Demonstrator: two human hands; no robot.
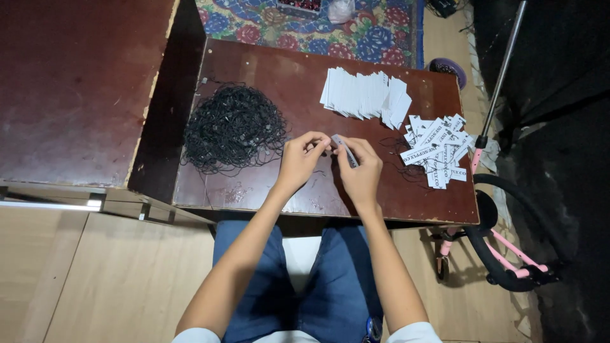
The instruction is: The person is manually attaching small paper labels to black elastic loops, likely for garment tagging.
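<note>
I have a small white paper tag [344,150] pinched between both hands over the middle of the dark brown worktop [254,184]. My right hand [361,170] has its grip clamped on the tag, thumb and fingers closed along its lower part, so the tag stands tilted with its upper end pointing up and to the left. My left hand [300,159] meets it from the other side: the fingertips are pressed together right at the tag's upper end, touching it. Whether a thin string runs between those fingertips I cannot tell; it is too small to see.

Just to the left of my left hand lies a loose tangled heap of black strings [233,127], spread on the worktop and near my knuckles but not touching them. Beyond my hands, toward the far edge, a fanned row of blank white tags [365,95] lies face down. To the right of my right hand sits a scattered pile of printed tags [438,149], with a few black strings showing from under it.

My legs in blue jeans [254,286] are under the near edge of the worktop. A pink and black child's bike [502,248] stands on the floor at my right, and a flowered rug [305,25] lies past the far edge.
</note>
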